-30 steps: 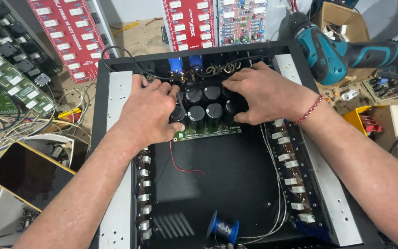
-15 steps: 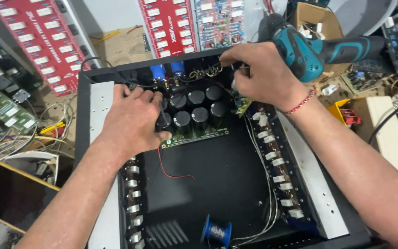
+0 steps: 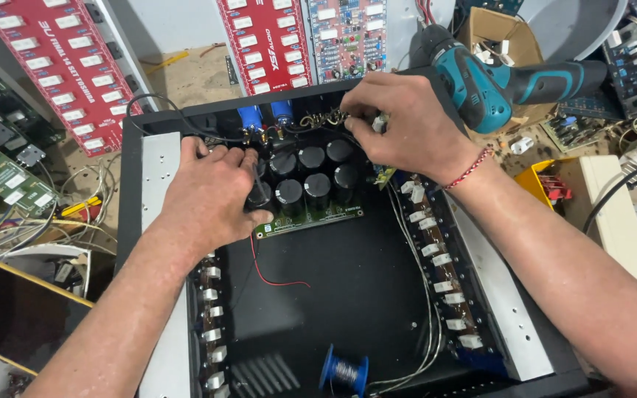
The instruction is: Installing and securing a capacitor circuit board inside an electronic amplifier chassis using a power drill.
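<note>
Green circuit board [image 3: 311, 217] carrying black cylindrical capacitors [image 3: 317, 173] sits at the far end of the black chassis [image 3: 348, 287]. Left hand [image 3: 211, 195] lies spread, gripping its near-left corner; right hand [image 3: 407, 121] apparently pinches wiring at its far edge

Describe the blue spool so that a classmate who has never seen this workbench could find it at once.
Start at the big open black metal case that both hands reach into. Follow its dark floor to the near edge, below the green board of black cylinders. There stands the small wire spool, alone, with bright blue ends.
</note>
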